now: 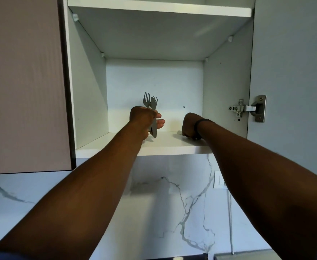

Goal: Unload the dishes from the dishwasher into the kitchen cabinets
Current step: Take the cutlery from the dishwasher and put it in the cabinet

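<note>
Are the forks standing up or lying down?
Standing up. The forks are held in the left hand, prongs pointing up, above the cabinet shelf.

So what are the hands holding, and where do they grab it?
The left hand grips forks around their handles, tines up. The right hand is closed; anything inside is hidden.

Shelf (116, 145) bare between both hands, walls beside.

Marble-veined backsplash (172, 194), white wall socket (218, 180), thin white cable (231, 222) hanging below it
</note>
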